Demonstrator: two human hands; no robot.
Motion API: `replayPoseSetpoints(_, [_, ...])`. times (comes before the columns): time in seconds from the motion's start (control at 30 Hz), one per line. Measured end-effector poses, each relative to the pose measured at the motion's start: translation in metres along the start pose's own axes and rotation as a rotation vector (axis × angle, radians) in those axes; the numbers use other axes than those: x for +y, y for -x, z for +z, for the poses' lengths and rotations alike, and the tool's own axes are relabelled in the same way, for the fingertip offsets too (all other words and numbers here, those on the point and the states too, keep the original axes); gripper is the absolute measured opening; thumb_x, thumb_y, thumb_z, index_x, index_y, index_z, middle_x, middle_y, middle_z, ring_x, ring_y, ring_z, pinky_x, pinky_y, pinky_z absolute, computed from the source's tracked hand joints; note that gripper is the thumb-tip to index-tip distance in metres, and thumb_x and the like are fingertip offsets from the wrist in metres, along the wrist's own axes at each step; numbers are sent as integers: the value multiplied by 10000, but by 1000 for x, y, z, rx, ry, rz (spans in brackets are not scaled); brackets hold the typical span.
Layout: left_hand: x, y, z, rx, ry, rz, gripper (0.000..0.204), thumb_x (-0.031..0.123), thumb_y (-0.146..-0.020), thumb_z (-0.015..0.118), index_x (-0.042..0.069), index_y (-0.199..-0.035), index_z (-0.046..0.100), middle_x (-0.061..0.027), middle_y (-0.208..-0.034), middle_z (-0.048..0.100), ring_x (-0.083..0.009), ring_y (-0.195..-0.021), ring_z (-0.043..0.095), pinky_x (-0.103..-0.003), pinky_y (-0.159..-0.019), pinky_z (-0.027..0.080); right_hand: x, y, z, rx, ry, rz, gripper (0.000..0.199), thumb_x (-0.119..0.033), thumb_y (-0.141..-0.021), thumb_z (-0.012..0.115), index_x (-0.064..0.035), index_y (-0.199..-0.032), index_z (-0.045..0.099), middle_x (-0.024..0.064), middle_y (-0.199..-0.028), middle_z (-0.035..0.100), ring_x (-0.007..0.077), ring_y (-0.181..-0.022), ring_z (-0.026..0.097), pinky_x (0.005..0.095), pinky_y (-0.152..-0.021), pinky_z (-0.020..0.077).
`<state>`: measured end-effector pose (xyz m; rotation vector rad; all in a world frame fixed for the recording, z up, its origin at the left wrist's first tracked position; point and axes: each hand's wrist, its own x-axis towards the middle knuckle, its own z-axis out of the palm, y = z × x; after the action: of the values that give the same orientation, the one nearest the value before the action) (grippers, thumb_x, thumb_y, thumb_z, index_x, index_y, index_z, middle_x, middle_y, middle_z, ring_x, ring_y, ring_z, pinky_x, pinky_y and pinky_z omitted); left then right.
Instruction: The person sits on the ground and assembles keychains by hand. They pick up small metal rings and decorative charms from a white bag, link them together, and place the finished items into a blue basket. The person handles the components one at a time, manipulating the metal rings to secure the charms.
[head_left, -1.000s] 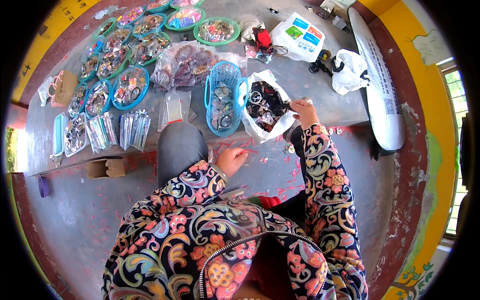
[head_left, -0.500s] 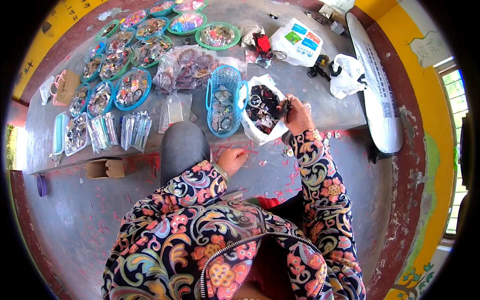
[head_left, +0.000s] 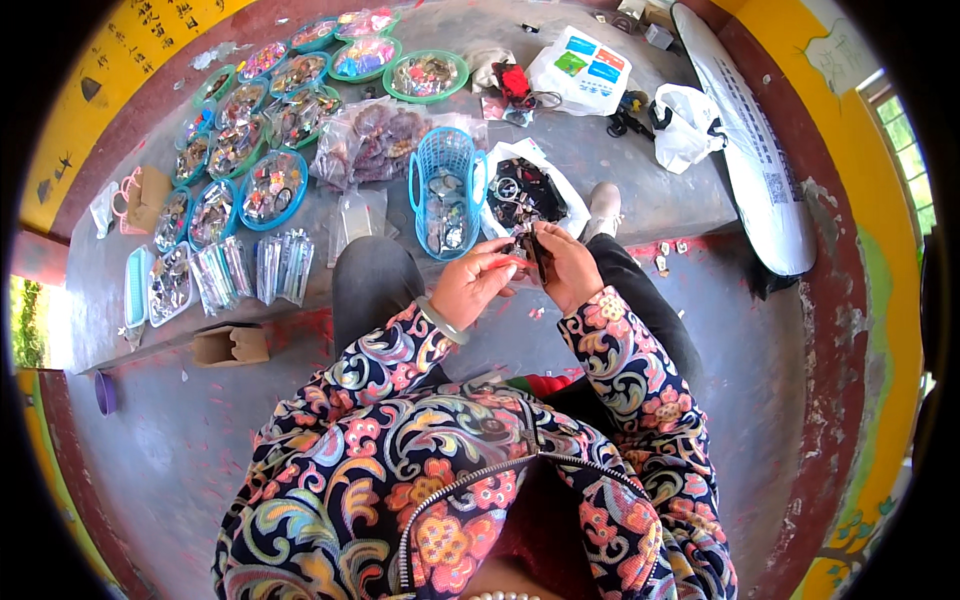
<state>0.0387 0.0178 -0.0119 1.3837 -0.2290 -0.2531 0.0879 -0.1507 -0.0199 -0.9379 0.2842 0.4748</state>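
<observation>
Both hands are close together just in front of the white plastic bag (head_left: 574,212), which is full of small dark trinkets. My left hand (head_left: 468,292) is closed, pinching a thin red strip (head_left: 514,262). My right hand (head_left: 570,270) is closed on a small dark item (head_left: 538,258), whose exact kind I cannot make out. The strip's tip meets or nearly meets the dark item. Left of the bag stands a blue plastic basket (head_left: 446,150) holding small packaged pieces.
Round baskets of small goods, one a green basket (head_left: 425,97), crowd the ledge's left half. Clear bags (head_left: 370,145) lie behind the blue basket. Bundled packets (head_left: 283,265) line the front edge. A cardboard box (head_left: 230,345) sits below. Right are white carrier bags (head_left: 687,140) and a long white board (head_left: 745,150).
My right hand has come back from the bag with the dark item. My left hand has risen to meet it, holding the red strip. The view has shifted slightly.
</observation>
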Motion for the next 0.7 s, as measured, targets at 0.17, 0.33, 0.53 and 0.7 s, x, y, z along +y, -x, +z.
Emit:
replayPoseSetpoints(0.17, [5,4,-1,101,132,-131,211,97,-867,495,-26,-1021,569,-119,-1145,493,-182,-846,605,-251,-677,491,-9,15,6,-55,-27,82,178,-115,-871,460,-36,-1023,510,60,-835,575,152,-701,560,254,-585,456])
replayPoseSetpoints(0.33, [26,11,-23,133,410,-185,194,102,-865,505,-10,-1017,551,-112,-1006,585,-204,-837,607,-260,-647,484,-22,26,13,-310,64,189,275,-48,-826,512,0,-1094,472,94,-900,585,146,-745,560,259,-631,466])
replayPoseSetpoints(0.53, [38,13,-38,95,487,-119,185,82,-857,511,13,-1019,568,-129,-1018,588,-236,-854,611,-272,-648,482,-25,25,5,-500,358,121,408,59,-713,531,27,-1112,456,89,-926,604,139,-797,583,205,-652,443])
replayPoseSetpoints(0.7, [41,10,-44,68,529,-122,179,67,-854,512,29,-1015,580,-133,-1022,593,-251,-863,610,-270,-647,484,-35,36,6,-354,1064,-249,369,63,-677,553,3,-1037,502,75,-898,611,113,-768,576,230,-668,447])
